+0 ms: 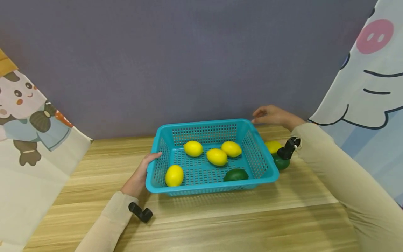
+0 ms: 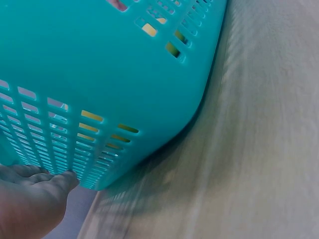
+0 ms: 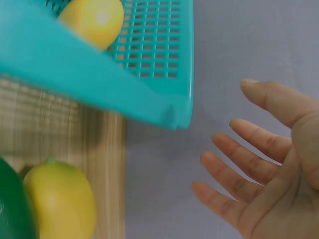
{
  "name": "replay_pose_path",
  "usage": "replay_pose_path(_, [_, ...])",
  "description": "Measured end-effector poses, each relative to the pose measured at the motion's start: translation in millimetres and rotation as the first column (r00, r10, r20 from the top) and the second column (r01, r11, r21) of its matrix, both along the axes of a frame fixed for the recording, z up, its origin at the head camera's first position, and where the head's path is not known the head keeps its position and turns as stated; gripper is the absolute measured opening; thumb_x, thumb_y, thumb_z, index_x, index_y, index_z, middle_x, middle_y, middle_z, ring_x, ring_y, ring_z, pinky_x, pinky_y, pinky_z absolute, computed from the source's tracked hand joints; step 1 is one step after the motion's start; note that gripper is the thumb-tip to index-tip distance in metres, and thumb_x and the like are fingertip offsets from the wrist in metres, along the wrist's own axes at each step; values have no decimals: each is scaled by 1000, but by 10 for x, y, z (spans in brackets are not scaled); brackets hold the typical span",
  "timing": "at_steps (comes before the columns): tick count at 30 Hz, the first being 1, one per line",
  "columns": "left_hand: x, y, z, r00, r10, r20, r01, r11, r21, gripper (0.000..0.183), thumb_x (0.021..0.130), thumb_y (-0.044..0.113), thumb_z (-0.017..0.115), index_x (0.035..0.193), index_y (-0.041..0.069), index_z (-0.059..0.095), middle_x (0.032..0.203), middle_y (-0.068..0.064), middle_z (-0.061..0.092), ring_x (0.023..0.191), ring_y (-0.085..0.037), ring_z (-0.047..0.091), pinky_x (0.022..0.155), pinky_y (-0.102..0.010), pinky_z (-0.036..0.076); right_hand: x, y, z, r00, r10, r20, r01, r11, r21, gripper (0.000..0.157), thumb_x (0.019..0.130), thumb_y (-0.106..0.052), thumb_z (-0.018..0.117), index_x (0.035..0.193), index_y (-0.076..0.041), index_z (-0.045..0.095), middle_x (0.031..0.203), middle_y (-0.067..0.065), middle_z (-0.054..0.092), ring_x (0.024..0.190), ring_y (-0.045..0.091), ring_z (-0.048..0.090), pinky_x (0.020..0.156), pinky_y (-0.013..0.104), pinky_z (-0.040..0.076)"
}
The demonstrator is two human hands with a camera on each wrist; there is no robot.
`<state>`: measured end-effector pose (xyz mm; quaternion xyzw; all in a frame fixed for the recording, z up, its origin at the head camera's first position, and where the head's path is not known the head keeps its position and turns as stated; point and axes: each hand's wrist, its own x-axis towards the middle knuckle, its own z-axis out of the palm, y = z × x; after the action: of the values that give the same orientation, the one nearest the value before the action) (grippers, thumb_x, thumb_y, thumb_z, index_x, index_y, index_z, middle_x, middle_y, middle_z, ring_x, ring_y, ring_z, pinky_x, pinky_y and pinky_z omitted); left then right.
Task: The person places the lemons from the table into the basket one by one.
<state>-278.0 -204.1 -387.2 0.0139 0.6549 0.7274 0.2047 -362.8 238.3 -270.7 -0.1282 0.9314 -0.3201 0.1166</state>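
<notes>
A blue plastic basket point(image 1: 207, 187) with slotted walls stands on the wooden table. Several yellow lemons point(image 1: 217, 157) and one dark green, avocado-like fruit point(image 1: 236, 174) lie inside. My left hand point(image 1: 141, 176) holds the basket's left side, thumb over the rim; in the left wrist view, that hand point(image 2: 37, 199) is against the outside of the slotted wall. Beyond the far right corner is my right hand point(image 1: 272, 115), apart from the basket. The right wrist view shows this hand point(image 3: 269, 164) with fingers spread and nothing in them.
Just right of the basket, another lemon point(image 1: 273, 146) and a dark green fruit point(image 1: 281, 162) lie on the table point(image 1: 220, 224), partly hidden by the right wrist's black mount point(image 1: 288, 148). A grey upright surface point(image 1: 201, 63) rises behind, with printed cartoon panels on either side.
</notes>
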Motion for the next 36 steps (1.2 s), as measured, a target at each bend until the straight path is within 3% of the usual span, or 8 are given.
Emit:
replay_pose_path(8, [-16,-3,4,1000,-6,15,6,1000,1,64,94,38,42,149,18,16,143,-17,31,123,-29,39,95,-39,42,-40,176,-93,999,-29,16,29,999,-20,53,94,-29,57,131,5,43,136,28,41,122,42,41,95,55,39])
replay_pose_path(16, [-17,-2,7,1000,-9,-6,9,1000,9,63,94,36,40,149,15,17,140,-20,32,119,-29,41,93,-38,43,-24,283,-181,998,-34,48,35,999,-26,54,95,-28,55,132,7,40,135,30,41,122,44,41,94,58,39])
replay_pose_path(24, [-20,-7,7,1000,-10,-16,10,1000,11,64,94,36,41,149,16,14,141,-20,32,119,-29,42,93,-38,43,-6,361,-337,999,-28,21,28,1000,2,47,95,-24,54,127,10,45,127,29,49,114,40,47,85,46,44])
replay_pose_path(32, [-29,-3,-4,998,-25,-54,26,1000,11,63,94,32,36,149,9,16,136,-21,36,115,-27,45,91,-37,43,-1,389,-507,1000,-17,17,16,1000,21,44,94,-20,56,121,14,47,123,34,50,113,46,47,93,56,40])
replay_pose_path(36, [-16,-6,-1,999,-19,-28,19,1000,6,64,94,35,38,149,14,14,139,-19,33,119,-29,41,93,-38,42,11,395,-575,1000,9,21,-9,999,46,44,93,-20,57,118,14,49,120,34,52,112,46,49,94,57,39])
